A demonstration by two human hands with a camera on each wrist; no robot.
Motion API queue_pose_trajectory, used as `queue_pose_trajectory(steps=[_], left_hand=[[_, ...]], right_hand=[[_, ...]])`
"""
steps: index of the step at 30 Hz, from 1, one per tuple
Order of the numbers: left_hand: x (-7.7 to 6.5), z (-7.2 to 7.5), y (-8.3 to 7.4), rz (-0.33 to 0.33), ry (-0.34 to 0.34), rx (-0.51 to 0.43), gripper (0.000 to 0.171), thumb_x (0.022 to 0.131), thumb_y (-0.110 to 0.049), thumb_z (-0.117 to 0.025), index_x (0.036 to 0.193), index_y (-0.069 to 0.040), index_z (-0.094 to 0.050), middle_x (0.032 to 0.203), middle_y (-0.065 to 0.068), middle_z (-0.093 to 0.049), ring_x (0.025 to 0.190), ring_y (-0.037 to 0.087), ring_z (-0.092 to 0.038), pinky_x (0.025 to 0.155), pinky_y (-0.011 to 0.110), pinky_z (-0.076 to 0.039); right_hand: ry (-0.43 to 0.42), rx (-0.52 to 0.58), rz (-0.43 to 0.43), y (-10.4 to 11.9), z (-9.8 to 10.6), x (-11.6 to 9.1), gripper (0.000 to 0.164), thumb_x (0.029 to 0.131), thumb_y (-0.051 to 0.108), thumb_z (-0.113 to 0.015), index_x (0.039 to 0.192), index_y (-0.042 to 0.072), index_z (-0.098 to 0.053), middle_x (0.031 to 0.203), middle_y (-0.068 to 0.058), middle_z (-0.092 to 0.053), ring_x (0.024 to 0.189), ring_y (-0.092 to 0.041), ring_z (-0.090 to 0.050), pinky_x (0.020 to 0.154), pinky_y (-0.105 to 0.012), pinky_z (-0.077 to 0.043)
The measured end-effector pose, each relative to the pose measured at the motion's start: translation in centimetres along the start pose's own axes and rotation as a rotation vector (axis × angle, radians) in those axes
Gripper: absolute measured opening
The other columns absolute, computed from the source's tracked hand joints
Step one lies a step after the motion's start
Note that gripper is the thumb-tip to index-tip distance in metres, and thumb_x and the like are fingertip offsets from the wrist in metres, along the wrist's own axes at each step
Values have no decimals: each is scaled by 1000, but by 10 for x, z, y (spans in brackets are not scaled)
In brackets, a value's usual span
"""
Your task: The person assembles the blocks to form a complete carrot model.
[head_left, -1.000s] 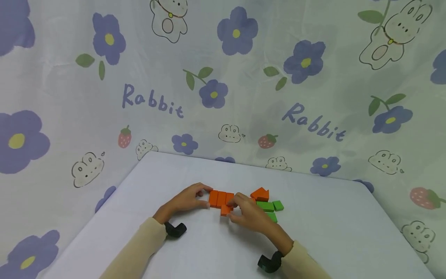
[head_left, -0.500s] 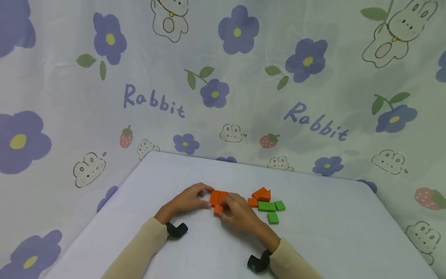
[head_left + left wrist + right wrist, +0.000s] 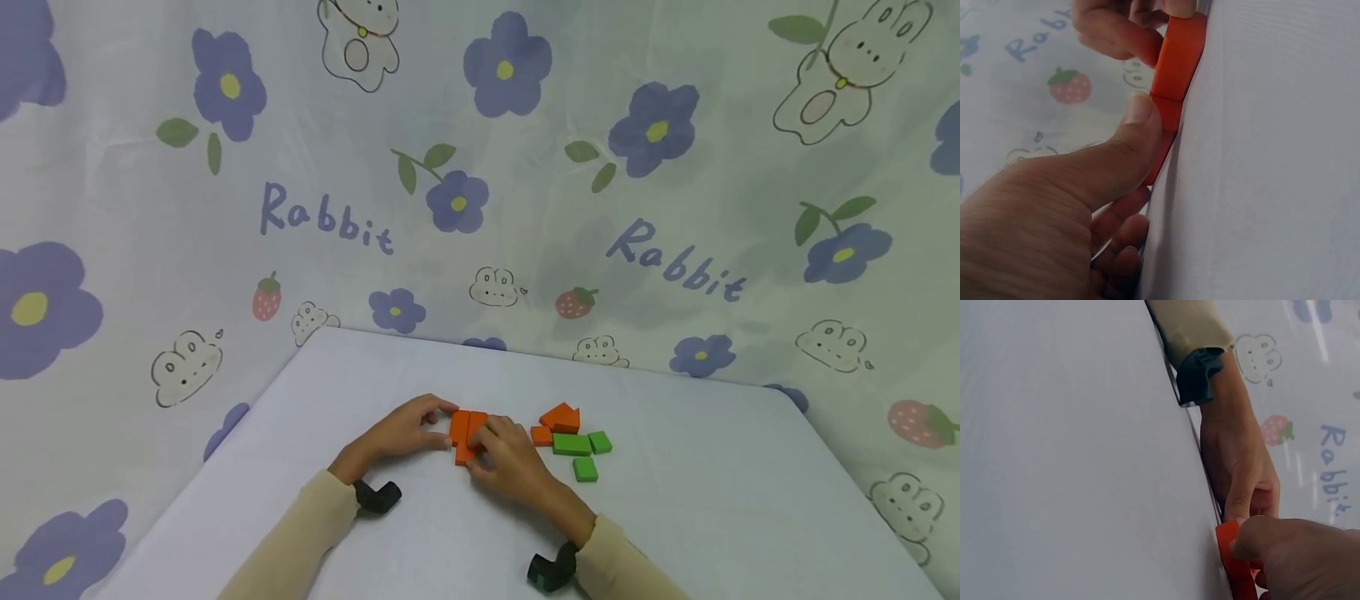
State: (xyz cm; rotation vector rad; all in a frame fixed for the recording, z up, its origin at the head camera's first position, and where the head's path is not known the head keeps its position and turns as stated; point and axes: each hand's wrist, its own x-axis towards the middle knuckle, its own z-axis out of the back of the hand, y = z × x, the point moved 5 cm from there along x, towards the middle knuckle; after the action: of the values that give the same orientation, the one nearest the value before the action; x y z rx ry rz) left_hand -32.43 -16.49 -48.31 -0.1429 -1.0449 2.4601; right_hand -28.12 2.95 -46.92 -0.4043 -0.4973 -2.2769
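Observation:
In the head view, a row of upright-lying orange blocks [image 3: 458,423] sits mid-table between the two hands. My left hand [image 3: 401,429] grips the leftmost block, index finger at its far corner and thumb at its near corner. A smaller orange block [image 3: 462,456] lies against the near side of the row, pinched by my right hand [image 3: 517,462], which covers the row's right part. The left wrist view shows this near block [image 3: 1180,56] end to end with the row, beside the left thumb [image 3: 1141,109]. In the right wrist view, right fingers press along an orange block [image 3: 1227,540].
To the right lie orange triangular blocks [image 3: 562,417], a small orange block [image 3: 542,436], a green rectangular block [image 3: 572,444] and two small green blocks, one nearer the front [image 3: 585,469]. Behind the white table [image 3: 675,500] hangs a rabbit-and-flower cloth [image 3: 525,167].
My right hand has slid left with the small orange block along the near side of the row, uncovering the green blocks and small orange block at right. My left hand stays in place.

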Motion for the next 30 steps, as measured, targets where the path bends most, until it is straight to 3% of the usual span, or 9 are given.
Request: queue_pose_trajectory(steps=[7,14,30], left_hand=[[-1,2,-3,8,7,-2,58,86,-39,-78,137,-17,-59,127,-1,-62,103,16,-52,92,35,-46],[0,1,-2,-1,9,7,58,86,-39,-77,137,-16,-59,127,-1,-62,103,16,-52,92,34,-46],[1,1,-1,7,2,-5,57,86,-39,-78,135,-17,-60,123,-2,-62,102,16,-51,90,35,-46]], right_hand=[[3,-16,-7,1,0,1,22,86,30,-77,101,19,-65,102,6,-59,102,-15,-56,87,-33,-47],[27,9,-28,1,1,0,35,87,31,-76,116,12,-69,105,2,-58,102,-15,-54,91,-35,-48],[-16,5,35,2,1,-2,34,86,27,-78,114,9,-74,107,0,-59,102,-16,-54,86,-32,-46]])
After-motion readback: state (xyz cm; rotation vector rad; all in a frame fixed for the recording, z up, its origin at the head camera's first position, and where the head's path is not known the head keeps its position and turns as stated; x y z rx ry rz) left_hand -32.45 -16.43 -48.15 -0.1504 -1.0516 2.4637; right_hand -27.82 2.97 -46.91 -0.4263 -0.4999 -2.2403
